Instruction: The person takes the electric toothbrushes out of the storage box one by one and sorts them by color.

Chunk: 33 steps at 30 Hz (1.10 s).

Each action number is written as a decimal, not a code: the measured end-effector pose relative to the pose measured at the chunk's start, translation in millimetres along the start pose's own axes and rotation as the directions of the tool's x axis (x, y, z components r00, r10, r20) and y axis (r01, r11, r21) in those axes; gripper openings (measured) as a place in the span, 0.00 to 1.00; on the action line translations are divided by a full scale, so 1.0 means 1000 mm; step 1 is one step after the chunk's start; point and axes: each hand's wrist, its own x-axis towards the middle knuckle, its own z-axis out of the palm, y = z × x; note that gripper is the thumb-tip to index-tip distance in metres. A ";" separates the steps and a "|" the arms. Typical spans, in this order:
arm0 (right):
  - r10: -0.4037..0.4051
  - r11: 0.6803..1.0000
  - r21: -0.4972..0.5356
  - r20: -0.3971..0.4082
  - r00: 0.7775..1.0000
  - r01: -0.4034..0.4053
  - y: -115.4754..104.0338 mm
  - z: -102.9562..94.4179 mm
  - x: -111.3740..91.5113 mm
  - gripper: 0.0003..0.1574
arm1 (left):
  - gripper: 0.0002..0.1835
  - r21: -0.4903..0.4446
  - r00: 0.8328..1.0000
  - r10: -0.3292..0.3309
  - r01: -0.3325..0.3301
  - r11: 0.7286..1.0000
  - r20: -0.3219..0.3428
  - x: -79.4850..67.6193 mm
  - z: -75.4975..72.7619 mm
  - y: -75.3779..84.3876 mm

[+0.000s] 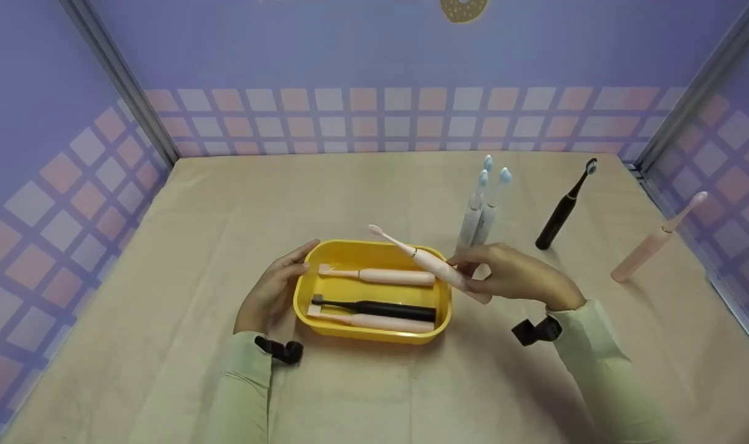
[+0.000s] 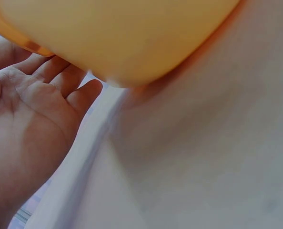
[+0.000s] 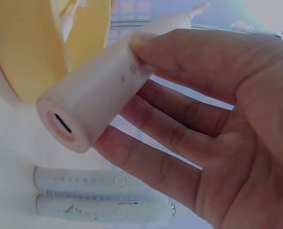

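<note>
A yellow plastic box (image 1: 374, 334) stands on the table with two pink electric toothbrushes (image 1: 396, 277) and a black one (image 1: 392, 309) lying inside. My left hand (image 1: 270, 290) holds the box by its left end; in the left wrist view its fingers reach up along the box's outer wall. Over the right end of the box, my right hand (image 1: 515, 274) pinches another pink electric toothbrush (image 1: 433, 265) by its handle. That toothbrush slants with its brush head up and to the left, and its slotted base shows in the right wrist view.
Three white electric toothbrushes (image 1: 486, 225) stand close together behind my right hand. Farther right are an upright black toothbrush (image 1: 557, 221) and an upright pink one (image 1: 645, 253). A purple wall with pink and white squares (image 1: 362, 98) borders the cloth-covered table (image 1: 288, 191).
</note>
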 end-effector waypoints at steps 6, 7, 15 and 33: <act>0.038 0.999 0.006 -0.017 0.999 -0.038 0.003 0.000 -0.005 0.18 | 0.29 -0.009 1.000 -0.006 0.006 1.000 -0.007 0.000 0.000 0.001; 0.040 0.999 0.002 -0.023 0.999 -0.040 0.004 0.000 -0.005 0.18 | 0.29 -0.010 1.000 -0.005 0.005 1.000 -0.009 0.000 0.000 0.001; 0.050 0.999 0.008 -0.055 0.997 -0.050 0.011 -0.003 -0.011 0.23 | 0.30 -0.034 1.000 -0.003 0.003 0.999 -0.010 0.000 -0.001 0.000; 0.139 0.988 0.084 -0.135 0.981 -0.129 0.032 -0.005 -0.031 0.24 | 0.31 -0.004 1.000 0.001 -0.001 1.000 -0.012 0.002 0.000 0.000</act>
